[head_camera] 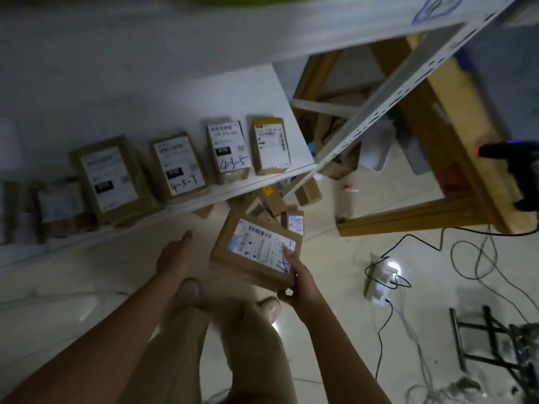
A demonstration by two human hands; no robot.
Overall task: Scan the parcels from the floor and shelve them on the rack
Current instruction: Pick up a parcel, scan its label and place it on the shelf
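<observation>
Right-hand grip (294,284) clasps the parcel (253,252) by its near corner, over the floor (335,258) just before the rack shelf (250,185); the left hand (172,258) is empty, fingers out. It would sit best in the shelved row (179,167), handwritten code (281,266) facing out.

Brown parcel (254,253), white label up, tilted, held mid-air; labelled parcels (178,167) upright in row on white rack (204,94).

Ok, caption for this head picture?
Right hand holds a labelled brown cardboard parcel before the white metal rack; left hand empty.
</observation>
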